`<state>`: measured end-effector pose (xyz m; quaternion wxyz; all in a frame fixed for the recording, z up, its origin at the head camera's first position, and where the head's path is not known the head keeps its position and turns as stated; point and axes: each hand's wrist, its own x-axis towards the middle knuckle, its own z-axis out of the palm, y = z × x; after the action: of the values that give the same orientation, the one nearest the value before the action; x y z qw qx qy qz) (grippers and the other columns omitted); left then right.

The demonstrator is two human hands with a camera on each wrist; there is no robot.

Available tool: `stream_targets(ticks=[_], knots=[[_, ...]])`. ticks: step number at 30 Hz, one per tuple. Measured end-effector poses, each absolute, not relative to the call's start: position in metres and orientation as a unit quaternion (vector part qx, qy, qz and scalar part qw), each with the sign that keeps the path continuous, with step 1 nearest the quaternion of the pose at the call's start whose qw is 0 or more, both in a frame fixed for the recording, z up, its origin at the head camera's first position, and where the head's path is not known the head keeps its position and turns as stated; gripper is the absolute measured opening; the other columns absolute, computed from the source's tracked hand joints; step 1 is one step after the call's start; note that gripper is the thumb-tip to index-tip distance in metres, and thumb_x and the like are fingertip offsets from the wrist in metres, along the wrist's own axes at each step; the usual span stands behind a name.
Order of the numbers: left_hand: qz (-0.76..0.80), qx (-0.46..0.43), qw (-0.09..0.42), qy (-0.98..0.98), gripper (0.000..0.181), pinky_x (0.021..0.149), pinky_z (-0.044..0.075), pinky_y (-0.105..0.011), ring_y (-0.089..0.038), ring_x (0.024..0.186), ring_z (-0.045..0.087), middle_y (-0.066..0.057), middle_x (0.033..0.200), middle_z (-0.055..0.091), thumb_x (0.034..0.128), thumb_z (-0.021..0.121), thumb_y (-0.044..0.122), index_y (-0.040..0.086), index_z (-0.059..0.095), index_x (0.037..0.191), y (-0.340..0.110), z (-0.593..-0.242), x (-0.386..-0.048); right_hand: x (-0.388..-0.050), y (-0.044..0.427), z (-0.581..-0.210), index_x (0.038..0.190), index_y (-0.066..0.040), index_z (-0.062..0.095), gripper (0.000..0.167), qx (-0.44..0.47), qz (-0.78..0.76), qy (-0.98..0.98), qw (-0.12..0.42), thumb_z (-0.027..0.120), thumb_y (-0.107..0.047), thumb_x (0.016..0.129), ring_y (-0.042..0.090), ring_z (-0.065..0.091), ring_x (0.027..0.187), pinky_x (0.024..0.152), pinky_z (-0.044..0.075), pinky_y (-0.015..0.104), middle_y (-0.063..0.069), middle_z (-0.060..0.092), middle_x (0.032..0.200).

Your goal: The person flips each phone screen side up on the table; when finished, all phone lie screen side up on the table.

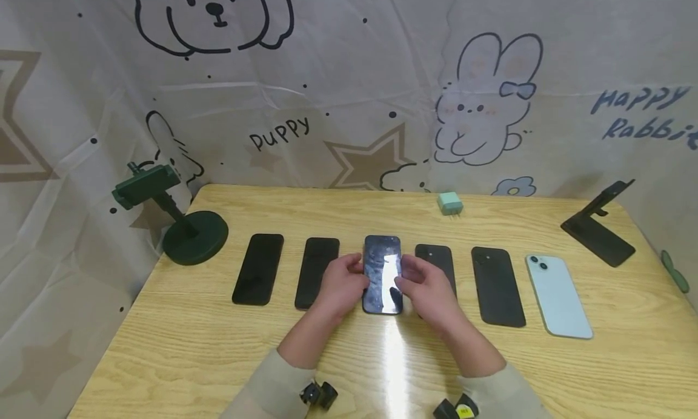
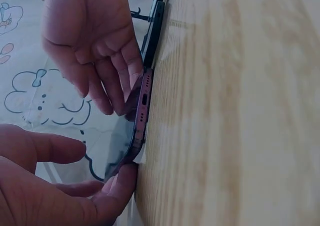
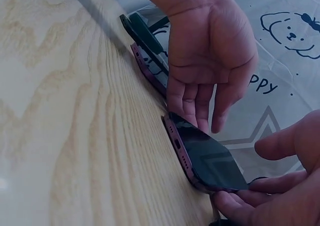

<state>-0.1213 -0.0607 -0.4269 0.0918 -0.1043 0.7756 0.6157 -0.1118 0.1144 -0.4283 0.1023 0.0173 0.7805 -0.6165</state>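
Note:
A dark smartphone (image 1: pixel 382 275) lies screen up on the wooden table, reflecting a bright light. My left hand (image 1: pixel 343 286) touches its left edge with the fingers, and my right hand (image 1: pixel 431 289) touches the opposite edge. In the left wrist view, the phone's purplish bottom edge (image 2: pixel 143 104) shows a charging port, and the left thumb (image 2: pixel 60 147) stands apart from the glass. The right wrist view shows the right thumb (image 3: pixel 277 145) likewise raised off the screen (image 3: pixel 212 158). Whether the phone is slightly lifted, I cannot tell.
Two black phones (image 1: pixel 259 269) (image 1: pixel 316 270) lie to the left. Two dark phones (image 1: pixel 438 261) (image 1: pixel 497 286) and a light blue phone (image 1: pixel 558 298) lie to the right. Behind are a green stand (image 1: pixel 195 237), a mint charger plug (image 1: pixel 449 203) and a black folding stand (image 1: pixel 598 237).

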Motion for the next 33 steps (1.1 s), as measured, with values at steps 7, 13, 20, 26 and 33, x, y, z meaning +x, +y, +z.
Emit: stream_targets(ticks=[7, 13, 20, 26, 33], knots=[[0.601, -0.103, 0.092, 0.787, 0.061, 0.098, 0.047, -0.041, -0.031, 0.117, 0.056, -0.02, 0.121, 0.062, 0.0809, 0.061, -0.006, -0.008, 0.05, 0.141, -0.062, -0.423, -0.118, -0.112, 0.115, -0.431, 0.145, 0.009, 0.042, 0.055, 0.006, -0.623, 0.773, 0.12, 0.062, -0.002, 0.095, 0.039, 0.049, 0.129, 0.103, 0.043, 0.047, 0.026, 0.05, 0.141], [0.587, -0.099, 0.089, 0.799, 0.061, 0.098, 0.046, -0.042, -0.031, 0.116, 0.057, -0.02, 0.121, 0.063, 0.0792, 0.062, -0.003, -0.008, 0.052, 0.139, -0.063, -0.421, -0.117, -0.112, 0.114, -0.432, 0.147, 0.009, 0.04, 0.057, -0.004, -0.614, 0.779, 0.128, 0.061, -0.003, 0.096, 0.039, 0.046, 0.131, 0.105, 0.04, 0.048, 0.026, 0.047, 0.144], [0.586, -0.098, 0.099, 0.798, 0.059, 0.1, 0.045, -0.043, -0.031, 0.121, 0.055, -0.02, 0.126, 0.062, 0.0837, 0.065, 0.003, -0.006, 0.051, 0.141, -0.065, -0.421, -0.117, -0.112, 0.114, -0.432, 0.148, 0.008, 0.038, 0.058, -0.016, -0.608, 0.782, 0.14, 0.06, -0.006, 0.096, 0.04, 0.043, 0.134, 0.106, 0.038, 0.051, 0.026, 0.043, 0.148], [0.581, -0.097, 0.106, 0.801, 0.059, 0.1, 0.045, -0.044, -0.031, 0.122, 0.054, -0.02, 0.128, 0.061, 0.0858, 0.066, 0.006, -0.004, 0.051, 0.142, -0.066, -0.42, -0.118, -0.11, 0.116, -0.43, 0.148, 0.008, 0.04, 0.056, -0.025, -0.599, 0.788, 0.138, 0.06, -0.008, 0.097, 0.04, 0.043, 0.134, 0.106, 0.039, 0.051, 0.026, 0.044, 0.147], [0.542, -0.052, 0.045, 0.838, 0.057, 0.093, 0.049, -0.046, -0.033, 0.114, 0.06, -0.019, 0.129, 0.061, 0.0853, 0.066, 0.008, -0.004, 0.053, 0.14, -0.059, -0.418, -0.114, -0.103, 0.131, -0.422, 0.148, 0.007, 0.039, 0.057, -0.035, -0.592, 0.796, 0.12, 0.061, -0.007, 0.098, 0.037, 0.048, 0.131, 0.105, 0.039, 0.049, 0.024, 0.048, 0.145]])
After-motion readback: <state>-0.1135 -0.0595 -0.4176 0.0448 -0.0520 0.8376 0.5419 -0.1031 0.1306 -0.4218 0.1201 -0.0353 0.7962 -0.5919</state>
